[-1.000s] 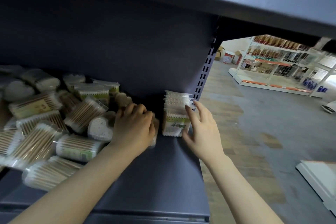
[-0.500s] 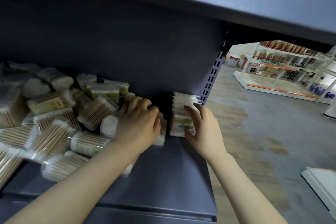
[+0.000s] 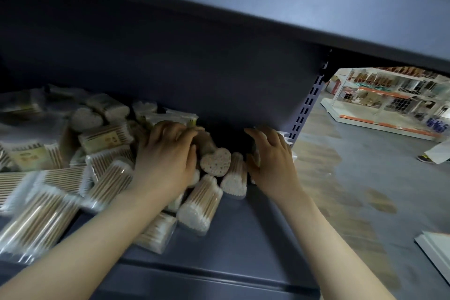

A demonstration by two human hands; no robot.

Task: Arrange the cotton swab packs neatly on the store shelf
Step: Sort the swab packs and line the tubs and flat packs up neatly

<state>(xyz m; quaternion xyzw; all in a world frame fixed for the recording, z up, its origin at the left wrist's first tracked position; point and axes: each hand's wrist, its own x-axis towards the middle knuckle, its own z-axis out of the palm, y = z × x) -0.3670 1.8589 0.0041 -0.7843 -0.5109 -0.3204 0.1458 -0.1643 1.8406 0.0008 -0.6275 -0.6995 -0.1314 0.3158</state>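
Shelf point(image 3: 243, 246): matt painted metal. Swab packs point(image 3: 199, 209): glossy clear plastic film, wooden sticks, white cotton tips. Floor point(image 3: 365, 178), three o'clock: smooth, patchy.

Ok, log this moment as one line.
left hand: on pile | right hand: against stack | heart pack: between hands | shelf: unsorted

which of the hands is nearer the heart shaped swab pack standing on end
Left. The left hand lies right beside the heart shaped pack, apparently touching it; the right hand is a little farther off.
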